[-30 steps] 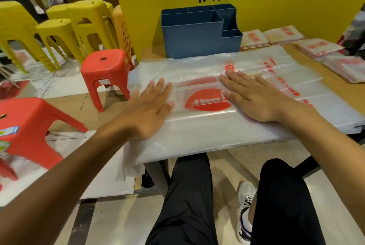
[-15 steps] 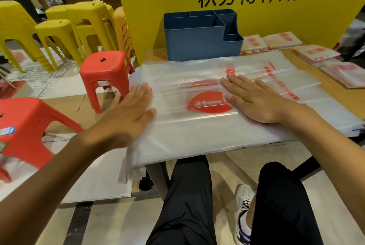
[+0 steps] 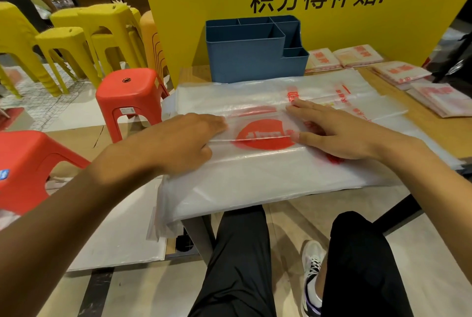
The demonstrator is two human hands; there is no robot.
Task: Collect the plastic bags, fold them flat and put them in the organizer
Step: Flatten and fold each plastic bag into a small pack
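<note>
Item: translucent plastic bag (image 3: 255, 173), long axis left-right across the surface (image 3: 434, 125) before the blue organizer (image 3: 245, 61); left hand (image 3: 178, 143) and right hand (image 3: 337, 132) flat, fingers extended, pressing each side of its red logo.

Both hands (image 3: 176, 143) (image 3: 339, 132) flat, palms down

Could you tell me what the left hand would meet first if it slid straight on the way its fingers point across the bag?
Probably the right hand: the left hand points right along the plastic bag, across its red logo.
</note>
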